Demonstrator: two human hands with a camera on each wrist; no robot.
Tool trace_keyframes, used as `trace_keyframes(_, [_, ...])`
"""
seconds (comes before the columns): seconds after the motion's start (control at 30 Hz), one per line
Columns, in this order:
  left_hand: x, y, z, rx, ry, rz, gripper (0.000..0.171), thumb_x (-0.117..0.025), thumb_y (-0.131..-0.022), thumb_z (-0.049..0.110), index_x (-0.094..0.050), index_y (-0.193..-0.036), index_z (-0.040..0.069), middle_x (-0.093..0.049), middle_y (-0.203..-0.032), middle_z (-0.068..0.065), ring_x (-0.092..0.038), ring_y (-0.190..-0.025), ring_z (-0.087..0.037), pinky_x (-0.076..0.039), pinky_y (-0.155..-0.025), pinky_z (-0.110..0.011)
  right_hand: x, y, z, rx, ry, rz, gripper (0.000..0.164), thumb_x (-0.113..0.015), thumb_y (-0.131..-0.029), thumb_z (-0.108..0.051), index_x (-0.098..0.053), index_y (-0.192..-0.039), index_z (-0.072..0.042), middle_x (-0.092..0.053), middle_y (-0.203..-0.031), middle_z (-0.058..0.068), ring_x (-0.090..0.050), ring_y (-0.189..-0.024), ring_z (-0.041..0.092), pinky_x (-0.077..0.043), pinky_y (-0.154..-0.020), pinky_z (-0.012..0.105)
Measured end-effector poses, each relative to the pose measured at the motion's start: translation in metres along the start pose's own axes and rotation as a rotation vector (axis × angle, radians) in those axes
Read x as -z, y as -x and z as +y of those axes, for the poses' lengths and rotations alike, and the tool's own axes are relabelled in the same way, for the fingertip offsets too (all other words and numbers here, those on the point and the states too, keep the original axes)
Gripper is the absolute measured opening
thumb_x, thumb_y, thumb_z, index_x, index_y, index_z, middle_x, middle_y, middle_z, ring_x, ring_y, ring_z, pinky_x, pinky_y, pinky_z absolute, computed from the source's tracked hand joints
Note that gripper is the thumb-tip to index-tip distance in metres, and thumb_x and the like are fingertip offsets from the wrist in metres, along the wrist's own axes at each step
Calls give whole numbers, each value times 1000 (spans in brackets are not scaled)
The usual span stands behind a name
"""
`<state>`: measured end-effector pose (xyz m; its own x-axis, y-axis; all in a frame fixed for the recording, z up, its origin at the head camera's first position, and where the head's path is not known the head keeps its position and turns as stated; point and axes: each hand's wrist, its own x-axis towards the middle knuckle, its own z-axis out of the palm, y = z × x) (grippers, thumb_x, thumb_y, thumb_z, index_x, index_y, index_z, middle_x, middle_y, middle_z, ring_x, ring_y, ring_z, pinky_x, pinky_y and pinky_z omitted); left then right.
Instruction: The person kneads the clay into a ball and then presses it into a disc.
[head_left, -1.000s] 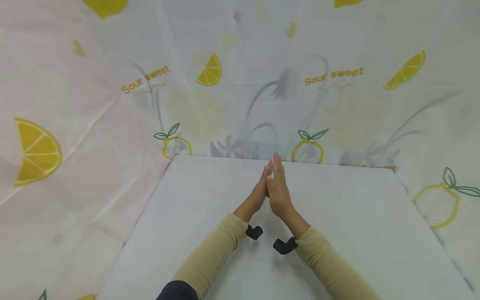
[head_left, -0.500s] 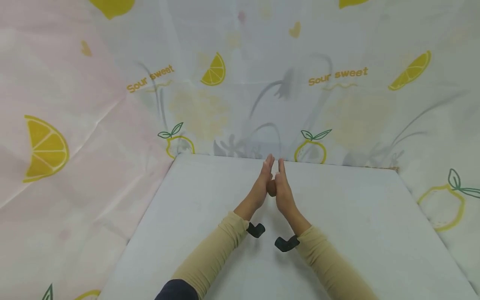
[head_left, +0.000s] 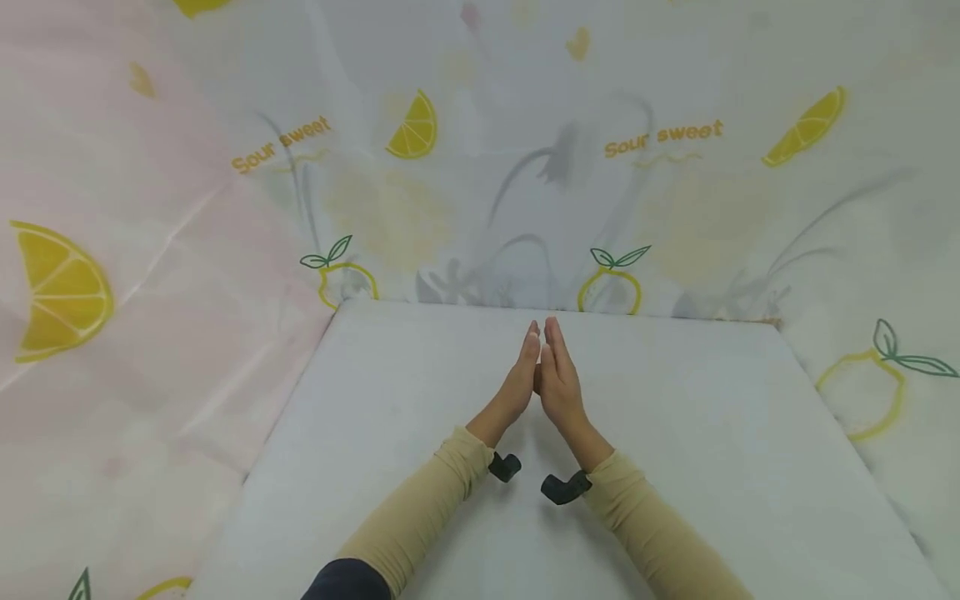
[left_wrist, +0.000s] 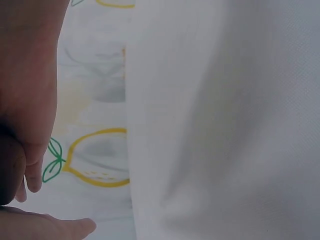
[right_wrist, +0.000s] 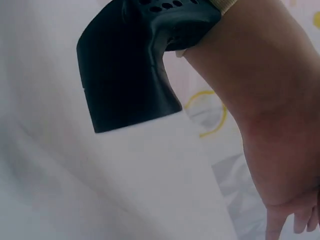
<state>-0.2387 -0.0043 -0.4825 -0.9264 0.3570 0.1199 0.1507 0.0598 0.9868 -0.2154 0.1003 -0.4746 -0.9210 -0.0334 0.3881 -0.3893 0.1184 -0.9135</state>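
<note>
My left hand (head_left: pixel 519 377) and right hand (head_left: pixel 559 375) are held together palm to palm above the far middle of the white table (head_left: pixel 712 433). Their fingers are straight and point away from me, and nothing shows between them. Beige sleeves cover both forearms, and a black camera mount hangs under the left wrist (head_left: pixel 505 467) and the right wrist (head_left: pixel 561 487). The left wrist view has part of a palm (left_wrist: pixel 30 100) at its left edge over the table. In the right wrist view a black mount (right_wrist: pixel 130 65) and a bare wrist (right_wrist: pixel 270 115) fill the frame.
A curtain printed with lemons (head_left: pixel 615 287) and the words "Sour sweet" (head_left: pixel 663 137) hangs close behind the table's far edge. A pinkish curtain panel (head_left: pixel 112 333) runs along the left side. The table's right edge meets more lemon cloth (head_left: pixel 870 392).
Half a second ago the fingertips stood slightly apart with a gap between the hands; now the palms are closed together again. The head view has shifted a little.
</note>
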Motion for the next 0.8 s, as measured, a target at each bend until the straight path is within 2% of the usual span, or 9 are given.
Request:
trace_keyframes(0.1, [6,1,-2,3,-26,-14,80,-11,-105,64,-1,-164,11,-2,-171,-4,-1,-156,-16,-4,-125,-43,8,-4,17,0,115,12,52,-33,-113,-14,-19,-161,0,-22,-167,15,-24,-153,28,-19,-123,44])
trace_keyframes(0.13, [8,1,-2,1,-36,-17,81,-11,-105,65,0,-164,10,-1,-171,-4,-1,-156,-17,-4,-125,-43,13,-5,21,-20,162,15,53,-34,-113,-16,-20,-161,-1,-35,-161,20,-36,-146,31,-27,-120,45])
trace_keyframes(0.23, [16,2,-4,-1,-57,-25,84,-11,-104,67,0,-164,9,0,-171,-6,0,-156,-20,-4,-125,-43,34,-6,35,-94,330,4,53,-34,-112,-18,-21,-160,1,-38,-157,25,-42,-141,35,-29,-119,47])
trace_keyframes(0.33, [24,3,-6,7,-61,-25,84,-11,-105,66,0,-164,8,0,-171,-7,0,-156,-21,-4,-125,-43,58,-3,50,-190,519,-68,54,-31,-112,-17,-17,-160,5,-32,-159,29,-34,-147,39,-25,-121,49])
trace_keyframes(0.37, [28,3,-7,15,-66,-24,84,-12,-105,66,-1,-164,7,-1,-171,-7,0,-156,-21,-4,-125,-42,65,-2,55,-212,583,-98,54,-29,-112,-15,-15,-159,7,-18,-165,27,-19,-153,39,-15,-123,50])
trace_keyframes(0.4, [31,3,-8,22,-73,-21,83,-12,-105,66,-2,-164,7,-1,-171,-7,-1,-156,-21,-4,-125,-42,71,0,59,-238,647,-129,55,-28,-111,-14,-14,-159,9,-14,-165,27,-13,-153,40,-12,-124,50])
trace_keyframes(0.53, [43,2,-10,50,-113,5,84,-14,-105,66,-9,-164,6,-7,-171,-7,-4,-157,-22,-5,-125,-41,88,4,70,-311,859,-253,56,-29,-109,-11,-12,-156,14,-7,-164,33,-6,-152,47,-7,-122,58])
trace_keyframes(0.67, [52,1,-13,56,-154,38,81,-17,-107,62,-15,-162,3,-14,-170,-10,-8,-156,-24,-7,-125,-41,91,4,77,-365,982,-334,60,-30,-109,-20,-14,-157,13,-8,-163,33,-5,-152,48,-4,-120,64])
trace_keyframes(0.8, [53,1,-15,57,-240,89,70,-26,-109,53,-30,-159,4,-29,-165,-11,-22,-154,-26,-18,-124,-43,87,3,86,-376,1012,-337,64,-29,-109,-31,-17,-158,9,-13,-165,28,-8,-153,45,-3,-121,62])
